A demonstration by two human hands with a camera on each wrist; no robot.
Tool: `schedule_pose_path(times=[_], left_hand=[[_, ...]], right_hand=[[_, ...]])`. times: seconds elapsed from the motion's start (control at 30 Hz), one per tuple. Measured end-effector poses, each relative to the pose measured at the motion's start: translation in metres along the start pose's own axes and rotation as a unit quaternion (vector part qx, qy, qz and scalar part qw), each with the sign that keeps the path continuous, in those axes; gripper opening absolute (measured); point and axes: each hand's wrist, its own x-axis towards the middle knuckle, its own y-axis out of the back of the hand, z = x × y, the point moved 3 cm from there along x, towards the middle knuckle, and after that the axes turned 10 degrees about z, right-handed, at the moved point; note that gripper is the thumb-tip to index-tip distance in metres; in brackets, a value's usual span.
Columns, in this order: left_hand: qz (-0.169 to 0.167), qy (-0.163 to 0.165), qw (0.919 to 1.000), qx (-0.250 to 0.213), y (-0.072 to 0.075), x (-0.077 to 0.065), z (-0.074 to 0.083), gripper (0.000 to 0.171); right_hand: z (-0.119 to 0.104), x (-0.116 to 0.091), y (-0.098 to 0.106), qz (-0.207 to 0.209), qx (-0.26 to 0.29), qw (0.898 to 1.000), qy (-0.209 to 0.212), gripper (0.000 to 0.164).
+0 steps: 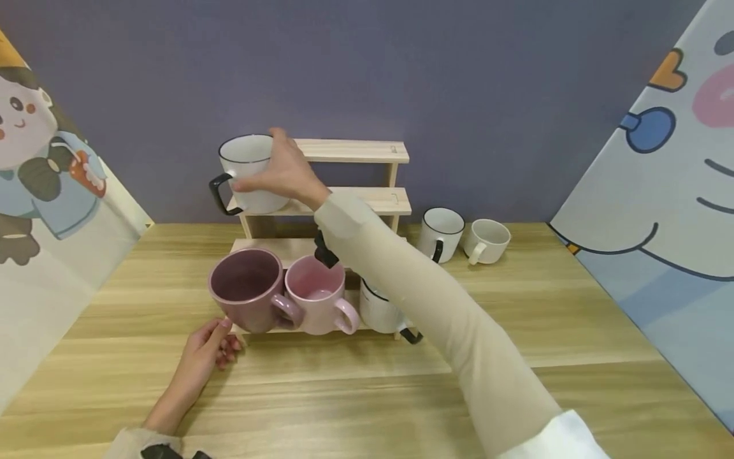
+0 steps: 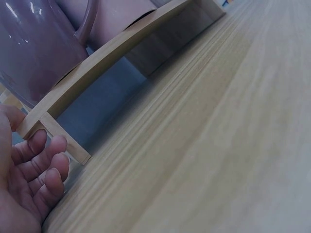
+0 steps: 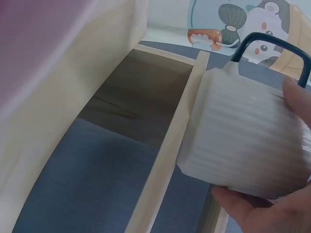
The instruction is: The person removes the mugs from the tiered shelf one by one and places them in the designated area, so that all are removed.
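My right hand [image 1: 287, 173] grips a white mug [image 1: 255, 191] with a black rim and a squared black handle, at the left end of the stepped wooden shelf [image 1: 355, 150]. In the right wrist view that mug [image 3: 243, 131] shows ribbed sides, tilted beside a shelf board, with thumb and fingers around it. My left hand [image 1: 201, 350] pinches the front left corner of the shelf's lowest tier [image 2: 97, 62]. On this tier, from left to right, stand a mauve mug [image 1: 245, 307], a light pink mug [image 1: 315, 312] and a white mug [image 1: 378, 312] with black handle, partly behind my right arm.
To the shelf's right, a white mug [image 1: 440, 239] with black rim and a small cream cup [image 1: 491, 241] stand on the wooden table [image 1: 321, 401]. A grey-blue wall [image 1: 459, 95] rises behind. Cartoon-printed panels [image 1: 648, 191] flank both sides.
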Motion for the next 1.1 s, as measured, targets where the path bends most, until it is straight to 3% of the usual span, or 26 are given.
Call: schedule_pose_path(times=[0.47, 1.1], left_hand=[[0.001, 0.010, 0.9998, -0.019, -0.001, -0.004, -0.002, 0.032], [0.003, -0.001, 0.9997, -0.024, 0.001, -0.004, 0.002, 0.031]], right_hand=[[0.001, -0.005, 0.001, 0.044, -0.027, 0.998, -0.020, 0.102], [0.005, -0.008, 0.051, 0.058, -0.016, 0.997, -0.038, 0.102]])
